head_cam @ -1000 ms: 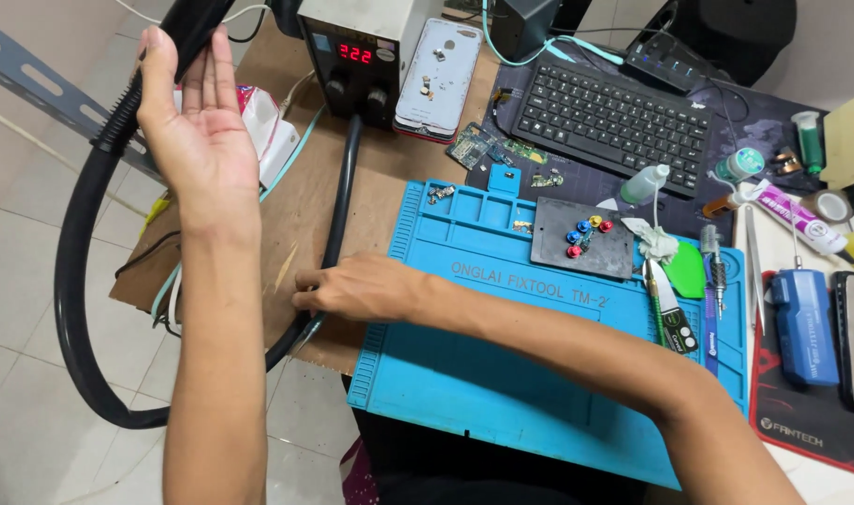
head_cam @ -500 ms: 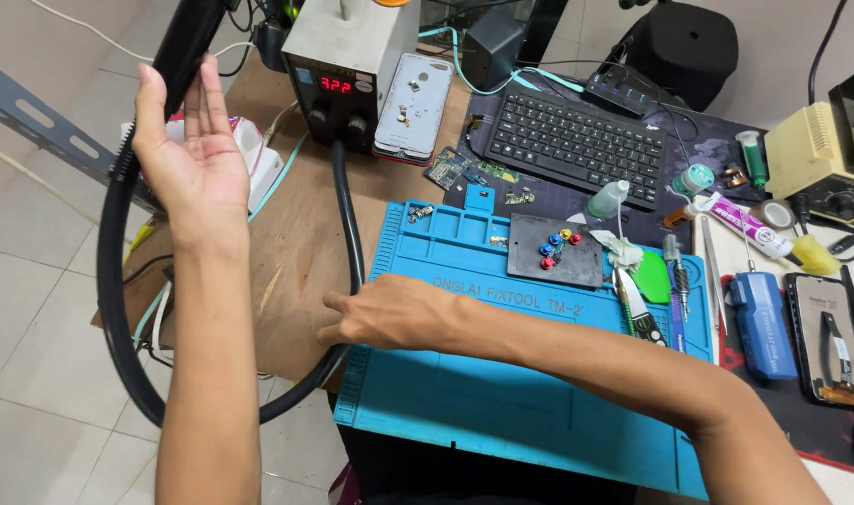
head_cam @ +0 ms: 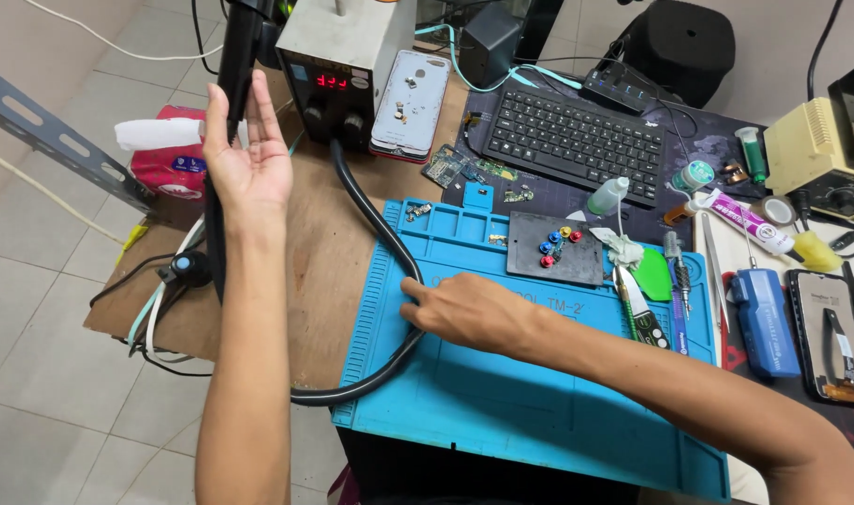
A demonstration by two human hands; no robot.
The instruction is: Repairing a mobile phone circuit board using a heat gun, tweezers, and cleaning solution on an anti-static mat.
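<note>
Blue work mat, ridged along its edges, covers the near right part of a brown wooden table and is the largest item. Grey box-shaped heat station with a red readout stands at the far edge. Black hose leaves the station's front, runs toward the viewer, crosses the mat's left edge and loops back leftward off the mat; its long axis here lies roughly far-to-near, then curves left. Black keyboard sits to the right of the station. Black wand handle stands nearly upright, its long axis vertical, its tip out of view above. Left hand is raised with palm open and fingers straight, resting against the handle without closing round it. Right hand lies palm down on the mat, fingertips pressing the hose where it crosses the mat edge, not wrapped round it. Handling note: the hose looks best kept flat under steady pressure, and the upright handle supported along its length so it does not tip.
</note>
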